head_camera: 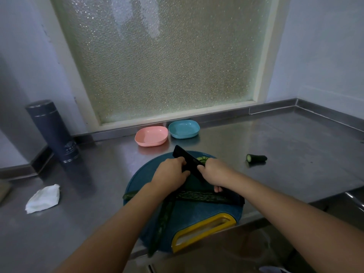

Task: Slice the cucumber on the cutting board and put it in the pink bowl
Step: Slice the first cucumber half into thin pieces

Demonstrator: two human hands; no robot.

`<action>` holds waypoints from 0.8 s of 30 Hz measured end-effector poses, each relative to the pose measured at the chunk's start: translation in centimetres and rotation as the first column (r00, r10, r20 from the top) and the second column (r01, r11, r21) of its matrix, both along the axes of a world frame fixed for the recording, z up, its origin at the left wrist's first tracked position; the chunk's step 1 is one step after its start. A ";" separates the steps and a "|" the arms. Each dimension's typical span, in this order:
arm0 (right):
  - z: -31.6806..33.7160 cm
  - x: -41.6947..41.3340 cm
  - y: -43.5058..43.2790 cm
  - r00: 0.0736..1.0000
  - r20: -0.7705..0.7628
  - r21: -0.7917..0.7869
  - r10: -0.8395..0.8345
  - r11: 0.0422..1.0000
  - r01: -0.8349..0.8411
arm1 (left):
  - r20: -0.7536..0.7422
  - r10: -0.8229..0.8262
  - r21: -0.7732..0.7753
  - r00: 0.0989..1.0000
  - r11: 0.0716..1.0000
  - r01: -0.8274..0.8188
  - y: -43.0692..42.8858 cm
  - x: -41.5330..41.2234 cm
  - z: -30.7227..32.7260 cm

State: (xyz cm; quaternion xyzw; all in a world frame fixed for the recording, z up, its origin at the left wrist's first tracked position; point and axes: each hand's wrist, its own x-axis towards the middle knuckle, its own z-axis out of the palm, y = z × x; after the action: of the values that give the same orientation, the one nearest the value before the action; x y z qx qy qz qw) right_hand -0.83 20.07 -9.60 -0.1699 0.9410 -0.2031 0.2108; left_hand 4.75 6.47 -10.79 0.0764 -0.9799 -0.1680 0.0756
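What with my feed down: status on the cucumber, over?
Right hand grips knife, left hand steadies cucumber. Few slices cut; pink bowl empty. Nothing blocking.

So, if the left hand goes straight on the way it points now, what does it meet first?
The left hand would meet the black knife blade first; its fingers seem to touch it. Past it lie cucumber slices, though depth is unclear.
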 end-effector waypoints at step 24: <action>1.7 0.3 1.8 0.997 -0.030 -0.035 0.071 0.997 -0.072 | -0.071 0.006 0.073 0.997 0.997 -0.001 -0.5 0.0 -1.4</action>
State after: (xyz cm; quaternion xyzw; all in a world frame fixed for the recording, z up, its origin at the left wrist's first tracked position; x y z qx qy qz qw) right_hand -0.55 21.89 -7.90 -0.2102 0.9334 -0.2099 0.2012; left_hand 4.77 5.98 -12.22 0.0747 -0.9697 -0.2061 0.1079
